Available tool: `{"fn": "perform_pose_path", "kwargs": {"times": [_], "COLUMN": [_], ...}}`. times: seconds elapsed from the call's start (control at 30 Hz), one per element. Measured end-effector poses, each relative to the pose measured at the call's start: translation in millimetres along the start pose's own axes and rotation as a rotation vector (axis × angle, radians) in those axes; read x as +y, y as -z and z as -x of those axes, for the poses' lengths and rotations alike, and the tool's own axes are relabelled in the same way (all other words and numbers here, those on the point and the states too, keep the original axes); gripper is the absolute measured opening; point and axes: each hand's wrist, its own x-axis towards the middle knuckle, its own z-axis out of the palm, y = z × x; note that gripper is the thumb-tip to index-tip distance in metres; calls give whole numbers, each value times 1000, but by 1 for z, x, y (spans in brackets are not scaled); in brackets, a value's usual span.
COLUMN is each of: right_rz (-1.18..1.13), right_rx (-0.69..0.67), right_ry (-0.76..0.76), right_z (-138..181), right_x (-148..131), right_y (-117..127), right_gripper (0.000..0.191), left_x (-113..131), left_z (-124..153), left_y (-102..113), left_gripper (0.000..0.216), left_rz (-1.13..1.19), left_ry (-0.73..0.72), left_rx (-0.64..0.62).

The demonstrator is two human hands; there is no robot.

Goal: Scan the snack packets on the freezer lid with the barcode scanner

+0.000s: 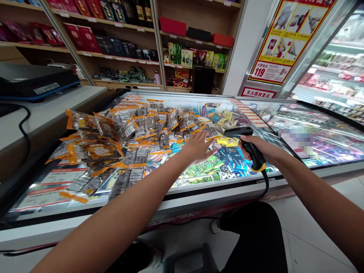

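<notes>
My right hand is wrapped round the handle of a black and yellow barcode scanner, whose head points left and whose cable drops over the freezer's front edge. My left hand reaches over the glass top of a chest freezer with its fingers spread and nothing held. Just beyond it, clear snack packets with orange edges lie scattered, many with their printed labels up. More of these packets form a stacked heap on the left. Through the glass show green and blue bags.
A black scale-like device sits on the white counter at left. Shelves with boxes and bottles stand behind. Another glass-topped freezer section continues at right. A dark stool is below, near my legs.
</notes>
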Motion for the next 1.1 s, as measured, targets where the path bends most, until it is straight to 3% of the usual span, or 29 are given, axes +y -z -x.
{"fn": "perform_pose_path", "kwargs": {"times": [0.17,0.33,0.43,0.53,0.63,0.7,0.77,0.83,0.97,1.1], "right_rz": [-237,-479,-605,-718,-822,-877,-918,-948,-960,-924], "right_rx": [77,84,36,-3,-44,-60,-59,-58,-64,-68], "right_ry": [109,188,227,244,274,301,322,329,320,306], "right_z": [-21,-59,-71,-73,-70,-69,-72,-78,-94,-100], "right_x": [0,-5,-4,-2,1,3,5,7,12,12], "right_y": [17,61,81,87,85,84,84,84,83,84], "right_gripper": [34,29,28,28,28,28,28,27,25,27], "left_x": [-2,0,10,25,33,26,10,-13,-61,-92], "left_z": [-2,-3,-1,-10,-46,-85,-131,-174,-237,-267], "left_y": [-6,-5,5,18,25,26,22,15,-1,-10], "left_gripper": [94,96,81,53,49,56,59,66,79,89], "left_rz": [-38,-115,-231,-348,-365,-301,-128,-79,-21,14], "left_ry": [197,284,206,-18,-124,-49,190,316,403,399], "left_rx": [15,38,77,89,51,2,-77,-136,-240,-259]}}
